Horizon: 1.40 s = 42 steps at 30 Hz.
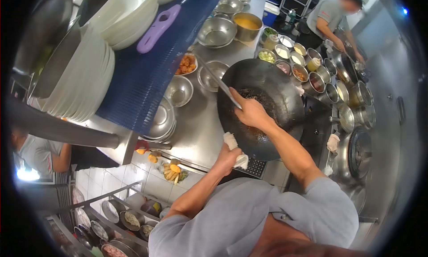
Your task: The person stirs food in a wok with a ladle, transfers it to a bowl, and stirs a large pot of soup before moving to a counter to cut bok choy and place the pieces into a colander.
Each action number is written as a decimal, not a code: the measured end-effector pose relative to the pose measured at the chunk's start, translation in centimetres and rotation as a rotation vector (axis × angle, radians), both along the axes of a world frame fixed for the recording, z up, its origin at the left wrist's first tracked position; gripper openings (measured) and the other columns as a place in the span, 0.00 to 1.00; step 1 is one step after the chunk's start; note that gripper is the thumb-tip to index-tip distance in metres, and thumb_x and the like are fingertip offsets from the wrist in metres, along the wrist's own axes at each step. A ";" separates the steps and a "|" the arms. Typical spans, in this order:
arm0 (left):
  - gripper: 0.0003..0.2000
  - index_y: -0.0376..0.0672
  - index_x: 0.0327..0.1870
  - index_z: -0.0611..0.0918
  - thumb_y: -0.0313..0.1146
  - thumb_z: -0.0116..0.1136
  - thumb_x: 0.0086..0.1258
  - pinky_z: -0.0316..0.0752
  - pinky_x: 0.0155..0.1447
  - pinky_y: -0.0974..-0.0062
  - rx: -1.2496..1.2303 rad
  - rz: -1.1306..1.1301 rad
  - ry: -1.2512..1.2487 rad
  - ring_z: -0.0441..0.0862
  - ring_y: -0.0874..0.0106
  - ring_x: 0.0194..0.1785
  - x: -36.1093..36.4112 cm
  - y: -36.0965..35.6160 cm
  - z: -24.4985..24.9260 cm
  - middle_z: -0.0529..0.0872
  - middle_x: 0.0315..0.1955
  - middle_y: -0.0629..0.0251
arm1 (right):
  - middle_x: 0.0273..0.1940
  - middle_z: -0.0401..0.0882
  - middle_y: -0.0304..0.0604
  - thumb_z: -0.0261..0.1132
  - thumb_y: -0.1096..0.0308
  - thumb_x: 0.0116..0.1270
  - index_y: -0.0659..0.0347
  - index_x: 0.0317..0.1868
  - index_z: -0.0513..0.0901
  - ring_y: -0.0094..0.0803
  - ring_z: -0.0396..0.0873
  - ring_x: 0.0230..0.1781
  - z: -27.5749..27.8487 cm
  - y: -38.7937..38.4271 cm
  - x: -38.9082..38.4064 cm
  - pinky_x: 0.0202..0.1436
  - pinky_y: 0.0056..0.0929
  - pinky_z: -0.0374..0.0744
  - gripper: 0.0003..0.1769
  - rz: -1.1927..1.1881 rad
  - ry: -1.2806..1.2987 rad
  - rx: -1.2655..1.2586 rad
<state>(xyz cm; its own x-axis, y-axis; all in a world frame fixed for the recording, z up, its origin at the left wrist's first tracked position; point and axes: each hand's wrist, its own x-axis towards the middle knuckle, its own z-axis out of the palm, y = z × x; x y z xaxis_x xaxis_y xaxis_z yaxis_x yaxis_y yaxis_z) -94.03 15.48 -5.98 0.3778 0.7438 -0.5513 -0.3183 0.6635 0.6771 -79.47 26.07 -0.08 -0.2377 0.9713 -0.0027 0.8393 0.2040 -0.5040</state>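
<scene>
My left hand (228,160) is closed around a folded white cloth (230,140) at the near rim of a large dark wok (281,85). Oily brown residue coats the wok's inside, and it holds no large pieces of food. Over the wok, my right hand (253,112) grips a long-handled metal cooking utensil (218,81), which slants up and left across the counter. Its far end reaches toward a white dish of orange-red food pieces (186,64); I cannot make out whether it is a ladle or a spatula. Steel bowls (179,91) stand beside the dish.
A shelf with a blue mat (129,79), stacked white plates (84,79) and a purple-handled tool (159,29) overhangs the left. Ingredient pots (299,72) line the back right, near a co-worker (330,21). A pot of yellow liquid (247,23) stands behind.
</scene>
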 end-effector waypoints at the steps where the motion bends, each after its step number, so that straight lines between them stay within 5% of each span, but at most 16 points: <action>1: 0.26 0.27 0.59 0.63 0.20 0.50 0.56 0.78 0.38 0.70 -0.013 -0.007 0.000 0.80 0.66 0.38 -0.1 0.0 -0.5 0.76 0.41 0.54 | 0.29 0.79 0.66 0.57 0.71 0.57 0.57 0.73 0.58 0.61 0.80 0.33 0.2 -0.3 -0.1 0.39 0.51 0.77 0.40 -0.030 0.052 0.002; 9: 0.24 0.27 0.56 0.65 0.20 0.50 0.55 0.78 0.37 0.70 0.097 0.007 -0.001 0.80 0.66 0.37 1.1 -0.1 -1.6 0.76 0.40 0.55 | 0.31 0.80 0.67 0.57 0.72 0.59 0.57 0.73 0.58 0.58 0.80 0.26 0.6 -1.0 -0.2 0.36 0.51 0.77 0.39 -0.064 0.156 0.026; 11: 0.23 0.28 0.55 0.66 0.20 0.50 0.55 0.77 0.37 0.70 0.115 -0.018 0.087 0.80 0.66 0.37 1.6 -0.4 -2.9 0.76 0.40 0.56 | 0.25 0.79 0.58 0.59 0.71 0.59 0.57 0.72 0.61 0.43 0.78 0.17 1.0 -1.2 0.0 0.26 0.40 0.77 0.38 -0.146 0.439 -0.297; 12: 0.23 0.29 0.55 0.67 0.20 0.50 0.55 0.77 0.37 0.69 0.041 -0.084 0.070 0.79 0.66 0.36 1.4 0.0 -2.7 0.77 0.38 0.57 | 0.20 0.73 0.43 0.60 0.70 0.61 0.55 0.72 0.63 0.27 0.71 0.13 0.2 -0.9 0.6 0.17 0.29 0.72 0.37 -0.178 0.679 -0.409; 13: 0.23 0.29 0.55 0.67 0.20 0.50 0.55 0.77 0.37 0.69 0.061 -0.110 0.080 0.79 0.66 0.36 1.8 0.4 -2.5 0.77 0.38 0.57 | 0.20 0.73 0.43 0.60 0.70 0.61 0.55 0.72 0.63 0.27 0.71 0.13 -0.2 -1.1 1.4 0.17 0.29 0.72 0.37 -0.195 0.696 -0.382; 17: 0.21 0.30 0.53 0.68 0.20 0.50 0.55 0.76 0.37 0.70 0.105 -0.119 0.049 0.80 0.68 0.36 3.9 -0.2 -1.6 0.77 0.38 0.57 | 0.22 0.65 0.34 0.55 0.74 0.67 0.53 0.75 0.55 0.19 0.63 0.10 0.9 -6.9 5.4 0.12 0.20 0.65 0.36 -0.248 1.562 -0.623; 21: 0.19 0.32 0.52 0.70 0.19 0.51 0.56 0.78 0.34 0.71 0.061 -0.270 0.114 0.81 0.68 0.33 6.2 1.1 -2.2 0.79 0.35 0.60 | 0.22 0.67 0.36 0.54 0.76 0.67 0.54 0.76 0.51 0.20 0.63 0.09 0.8 -18.1 11.8 0.13 0.19 0.65 0.38 -0.266 1.985 -0.457; 23: 0.18 0.32 0.50 0.71 0.20 0.52 0.55 0.78 0.31 0.70 0.049 -0.355 0.059 0.81 0.69 0.30 8.9 1.2 -1.5 0.79 0.33 0.61 | 0.24 0.70 0.39 0.54 0.77 0.67 0.55 0.76 0.51 0.19 0.65 0.11 0.7 -24.7 14.6 0.15 0.19 0.67 0.39 -0.379 1.823 -0.268; 25: 0.18 0.32 0.50 0.71 0.20 0.50 0.56 0.79 0.31 0.70 0.118 -0.401 0.160 0.82 0.69 0.30 12.6 1.3 -1.0 0.80 0.34 0.60 | 0.26 0.76 0.43 0.53 0.75 0.67 0.53 0.77 0.50 0.24 0.69 0.13 0.0 -30.3 16.0 0.18 0.25 0.72 0.38 -0.730 1.153 -0.078; 27: 0.19 0.33 0.51 0.71 0.20 0.48 0.55 0.79 0.32 0.69 0.169 -0.494 0.097 0.82 0.66 0.30 17.2 1.4 -1.3 0.81 0.34 0.59 | 0.28 0.79 0.55 0.57 0.70 0.63 0.48 0.75 0.54 0.42 0.77 0.20 -0.9 -34.9 17.1 0.30 0.38 0.78 0.40 -0.943 0.512 -0.053; 29: 0.21 0.33 0.52 0.70 0.21 0.48 0.53 0.79 0.32 0.66 0.167 -0.683 0.033 0.82 0.62 0.30 21.8 1.5 -1.6 0.81 0.35 0.57 | 0.26 0.78 0.57 0.56 0.69 0.63 0.50 0.74 0.58 0.47 0.78 0.24 -3.9 -38.2 18.5 0.35 0.41 0.78 0.37 -1.023 0.285 -0.092; 33: 0.22 0.32 0.51 0.72 0.22 0.49 0.51 0.80 0.34 0.63 0.037 -0.755 0.109 0.82 0.59 0.31 31.1 -1.7 0.2 0.81 0.34 0.53 | 0.29 0.81 0.55 0.57 0.70 0.63 0.54 0.73 0.60 0.46 0.81 0.27 -2.1 -43.0 21.5 0.39 0.40 0.79 0.36 -1.258 0.580 -0.111; 36: 0.15 0.31 0.43 0.75 0.26 0.51 0.53 0.80 0.39 0.64 0.029 -0.865 0.072 0.83 0.57 0.32 40.7 -4.9 1.7 0.83 0.30 0.52 | 0.47 0.82 0.55 0.62 0.69 0.64 0.59 0.71 0.63 0.39 0.83 0.43 -1.1 -45.6 25.8 0.50 0.34 0.78 0.35 -1.642 0.622 0.581; 37: 0.14 0.31 0.42 0.76 0.27 0.51 0.54 0.79 0.41 0.64 -0.011 -0.940 0.025 0.83 0.57 0.32 44.0 -5.8 2.4 0.83 0.30 0.52 | 0.36 0.83 0.49 0.62 0.67 0.64 0.56 0.72 0.62 0.29 0.80 0.24 1.1 -47.9 27.3 0.31 0.29 0.79 0.35 -1.880 0.732 0.341; 39: 0.13 0.33 0.42 0.76 0.29 0.51 0.57 0.78 0.46 0.61 0.047 -1.066 -0.028 0.83 0.57 0.36 51.2 -6.9 1.6 0.85 0.33 0.54 | 0.35 0.82 0.52 0.61 0.67 0.64 0.59 0.71 0.62 0.29 0.79 0.22 1.2 -51.7 31.6 0.28 0.31 0.78 0.35 -2.121 0.705 0.506; 42: 0.13 0.37 0.46 0.77 0.31 0.49 0.64 0.78 0.48 0.59 -0.009 -1.187 -0.120 0.82 0.60 0.42 62.3 -9.7 0.2 0.85 0.40 0.58 | 0.48 0.80 0.61 0.61 0.69 0.58 0.65 0.71 0.61 0.32 0.78 0.24 1.6 -60.2 40.7 0.33 0.34 0.79 0.39 -2.231 0.064 0.573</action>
<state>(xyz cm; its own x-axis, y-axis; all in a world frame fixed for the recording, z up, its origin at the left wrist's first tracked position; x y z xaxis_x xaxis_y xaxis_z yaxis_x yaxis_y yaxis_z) -31.77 5.74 -5.77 0.8766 -0.1086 -0.4687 0.4361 0.5909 0.6787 -38.80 -34.11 1.48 0.8455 -0.4799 0.2341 -0.1336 -0.6146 -0.7775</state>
